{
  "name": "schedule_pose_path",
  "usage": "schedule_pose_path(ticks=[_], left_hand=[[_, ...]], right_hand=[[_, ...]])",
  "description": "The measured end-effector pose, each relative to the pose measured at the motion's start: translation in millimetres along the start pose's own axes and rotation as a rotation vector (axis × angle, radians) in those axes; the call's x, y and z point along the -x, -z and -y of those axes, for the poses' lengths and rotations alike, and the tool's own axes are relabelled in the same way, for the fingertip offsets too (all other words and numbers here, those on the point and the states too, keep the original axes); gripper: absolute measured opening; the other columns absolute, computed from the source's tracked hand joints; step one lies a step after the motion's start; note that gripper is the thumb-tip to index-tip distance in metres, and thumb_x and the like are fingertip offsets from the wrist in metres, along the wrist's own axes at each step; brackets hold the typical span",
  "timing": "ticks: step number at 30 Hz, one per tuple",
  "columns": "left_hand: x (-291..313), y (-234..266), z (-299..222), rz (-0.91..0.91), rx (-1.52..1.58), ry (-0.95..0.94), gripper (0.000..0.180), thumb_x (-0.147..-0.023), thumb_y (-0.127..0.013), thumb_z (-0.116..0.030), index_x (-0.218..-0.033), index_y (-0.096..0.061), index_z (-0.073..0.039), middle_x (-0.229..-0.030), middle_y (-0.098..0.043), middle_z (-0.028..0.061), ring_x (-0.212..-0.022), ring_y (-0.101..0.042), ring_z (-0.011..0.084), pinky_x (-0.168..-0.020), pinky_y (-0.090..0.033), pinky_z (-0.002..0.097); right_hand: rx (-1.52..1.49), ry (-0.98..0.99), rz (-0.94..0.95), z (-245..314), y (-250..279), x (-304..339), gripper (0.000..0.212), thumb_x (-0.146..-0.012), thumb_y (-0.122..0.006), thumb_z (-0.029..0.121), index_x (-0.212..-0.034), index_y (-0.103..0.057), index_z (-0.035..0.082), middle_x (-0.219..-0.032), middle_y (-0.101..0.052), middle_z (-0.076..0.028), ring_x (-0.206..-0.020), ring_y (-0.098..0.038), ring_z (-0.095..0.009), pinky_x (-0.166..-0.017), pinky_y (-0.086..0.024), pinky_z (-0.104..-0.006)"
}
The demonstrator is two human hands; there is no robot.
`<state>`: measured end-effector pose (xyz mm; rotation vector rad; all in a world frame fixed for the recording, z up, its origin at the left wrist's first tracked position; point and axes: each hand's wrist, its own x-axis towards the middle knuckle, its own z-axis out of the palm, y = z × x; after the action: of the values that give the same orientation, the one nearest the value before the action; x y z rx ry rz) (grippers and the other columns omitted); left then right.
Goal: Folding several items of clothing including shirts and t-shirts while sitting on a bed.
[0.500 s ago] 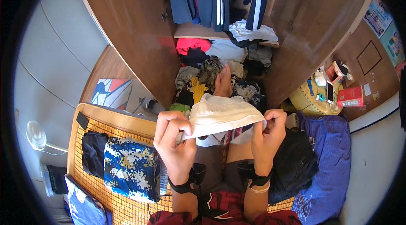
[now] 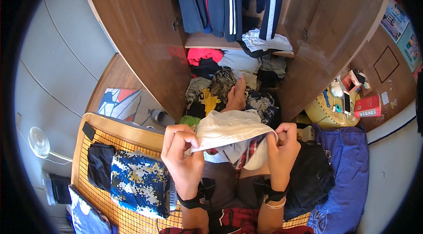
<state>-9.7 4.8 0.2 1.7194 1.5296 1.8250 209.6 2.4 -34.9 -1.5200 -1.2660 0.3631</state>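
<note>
Held up over my lap is an off-white garment [image 2: 231,125], with red-and-dark plaid cloth and pale grey cloth showing beneath its band-like top edge. Its exact kind is hard to tell. My left hand [image 2: 182,152] pinches one end of that edge, and my right hand [image 2: 283,148] grips the opposite end, so the edge hangs slightly bowed between them. Below and behind the garment lie my legs in dark shorts. My bare foot [image 2: 238,94] rests among the crumpled clothes [image 2: 207,102] at the bottom of the wardrobe.
Wooden wardrobe doors [image 2: 136,36] stand open around hanging trousers [image 2: 216,5]. On the bed mat [image 2: 136,218] at left lie folded camouflage cloth [image 2: 139,181] and black cloth [image 2: 100,163]. At right are black clothing [image 2: 310,176], a blue pillow [image 2: 343,159] and a yellow stool [image 2: 328,113] holding a phone.
The garment's edge sags more and tilts, and more plaid lining shows beneath it. Both hands keep their hold. The whole view has shifted slightly, with surroundings appearing lower.
</note>
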Motion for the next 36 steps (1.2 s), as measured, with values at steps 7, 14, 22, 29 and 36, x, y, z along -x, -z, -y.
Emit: schedule_pose_path(ticks=[7,14,22,29,36], left_hand=[[-3,0,-3,0.001,0.090,0.106,0.028,-0.079,-0.073,0.021,-0.090,-0.059,-0.002,-0.099,-0.062,0.0093,-0.087,-0.068,0.0172,-0.066,-0.060,0.0292],[-3,2,0,0.070,0.059,0.095,0.026,-0.084,-0.072,0.018,-0.102,-0.065,0.000,-0.107,-0.066,0.0122,-0.091,-0.072,0.0195,-0.070,-0.065,0.0316],[-3,1,22,0.524,0.227,0.246,0.046,-0.090,-0.069,0.009,-0.135,-0.066,0.000,-0.120,-0.075,0.0201,-0.100,-0.078,0.0277,-0.086,-0.063,0.0373],[-2,-4,16,0.643,0.539,0.350,0.066,-0.104,-0.069,-0.002,-0.164,-0.042,-0.004,-0.153,-0.059,0.0197,-0.138,-0.060,0.0252,-0.112,-0.051,0.0390],[-4,-2,19,0.848,0.671,0.250,0.116,-0.080,-0.096,-0.015,-0.172,-0.027,-0.008,-0.168,-0.040,0.0174,-0.150,-0.046,0.0276,-0.120,-0.042,0.0437]], right_hand=[[-0.052,-0.011,0.208,-1,-4,-2,0.032,-0.087,-0.071,-0.001,-0.117,-0.061,0.004,-0.079,-0.065,-0.011,-0.064,-0.062,-0.021,-0.063,-0.051,-0.0357],[-0.065,-0.059,0.502,-3,18,-5,0.045,-0.091,-0.061,0.000,-0.136,-0.063,0.003,-0.107,-0.078,-0.013,-0.065,-0.068,-0.017,-0.060,-0.051,-0.0276],[-0.803,-0.489,0.540,39,48,-5,0.061,-0.099,-0.051,0.005,-0.159,-0.043,-0.001,-0.120,-0.073,-0.022,-0.064,-0.072,-0.024,-0.047,-0.056,-0.0311],[-0.907,-0.478,0.591,39,50,-7,0.071,-0.095,-0.060,0.013,-0.161,-0.037,-0.001,-0.111,-0.073,-0.026,-0.061,-0.073,-0.030,-0.049,-0.058,-0.0350],[-0.939,-0.501,0.493,50,38,-1,0.082,-0.094,-0.059,0.009,-0.168,-0.026,0.002,-0.134,-0.065,-0.025,-0.067,-0.074,-0.032,-0.048,-0.060,-0.0380]])
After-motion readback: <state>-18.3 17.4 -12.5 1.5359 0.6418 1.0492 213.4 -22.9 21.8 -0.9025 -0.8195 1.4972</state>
